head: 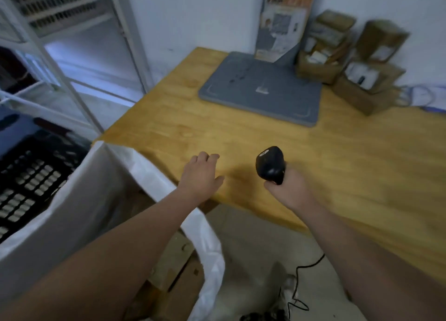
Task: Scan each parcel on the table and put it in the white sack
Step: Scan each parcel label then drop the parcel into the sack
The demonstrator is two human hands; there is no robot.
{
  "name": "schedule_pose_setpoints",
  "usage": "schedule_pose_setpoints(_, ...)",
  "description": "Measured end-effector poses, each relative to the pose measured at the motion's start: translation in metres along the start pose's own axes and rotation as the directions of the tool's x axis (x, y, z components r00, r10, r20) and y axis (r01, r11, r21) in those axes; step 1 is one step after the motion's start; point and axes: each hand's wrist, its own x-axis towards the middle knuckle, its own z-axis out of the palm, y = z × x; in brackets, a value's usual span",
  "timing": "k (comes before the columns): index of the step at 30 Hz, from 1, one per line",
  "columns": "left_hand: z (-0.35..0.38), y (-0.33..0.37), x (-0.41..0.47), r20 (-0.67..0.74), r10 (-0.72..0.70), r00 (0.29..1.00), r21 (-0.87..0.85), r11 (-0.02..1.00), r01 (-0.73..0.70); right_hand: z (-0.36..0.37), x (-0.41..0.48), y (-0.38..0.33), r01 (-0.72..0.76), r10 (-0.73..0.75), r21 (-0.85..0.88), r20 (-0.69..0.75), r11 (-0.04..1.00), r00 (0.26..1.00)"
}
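Stack of brown cardboard parcels (350,62) at upper right was motion-blurred, labels unreadable. Orange-and-grey printed poster (283,21) against the wall was cut off by the top edge, its text too smeared to read. Black handheld scanner (270,165) hid the right hand (289,190) fingers. White woven sack (72,200) ran off the left and bottom edges; brown boxes inside (178,279) were partly covered by the left forearm.
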Motion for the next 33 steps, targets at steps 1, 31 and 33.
schedule_pose_setpoints(1, -0.005, 0.017, 0.010, -0.011, 0.027, 1.000, -0.010, 1.000, -0.027, -0.018, 0.003, 0.007, -0.013, 0.013, 0.015, -0.031, 1.000, 0.999)
schedule_pose_setpoints(31, -0.056, 0.304, 0.367, -0.028, 0.040, 0.999, -0.452, 0.891, -0.048, -0.344, 0.272, 0.110, 0.093, 0.045, 0.454, -0.284, 0.886, 0.958)
schedule_pose_setpoints(33, -0.053, 0.292, 0.400, -0.001, -0.026, 1.000, -0.541, 0.841, 0.021, -0.330, 0.309, 0.103, 0.029, 0.144, 0.668, -0.203, 0.744, 0.968)
